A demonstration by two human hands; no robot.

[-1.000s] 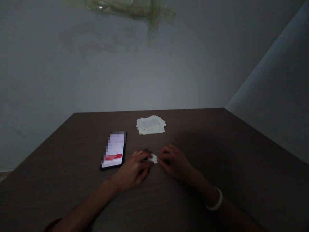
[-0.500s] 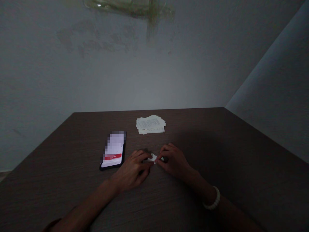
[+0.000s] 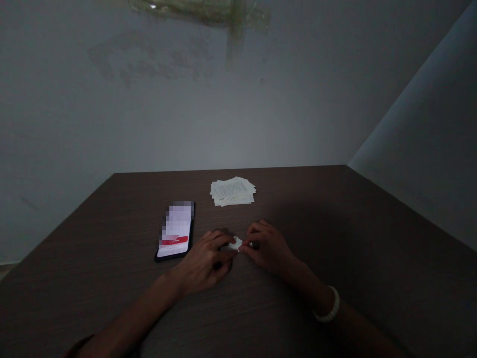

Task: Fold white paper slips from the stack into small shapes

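Head view, dim light. I have the paper [image 3: 235, 243] low in the centre, between both hands, at or just above the table [image 3: 316, 194]; its small size leaves the exact contact unclear to me.

Right hand [image 3: 269, 247]: thumb and forefinger pinched together on the paper's right edge, other fingers curled; pale bracelet [image 3: 337, 301] at the wrist.

Left hand [image 3: 207, 258]: thumb and forefinger set apart, tips at the paper's left part, so the white shows in the gap. I cannot tell whether they grip it or only press.

Pile [image 3: 233, 191] of printed sheets beyond the hands, well apart from them. Phone [image 3: 175, 232], screen lit, just beside my left hand, on its outer side.
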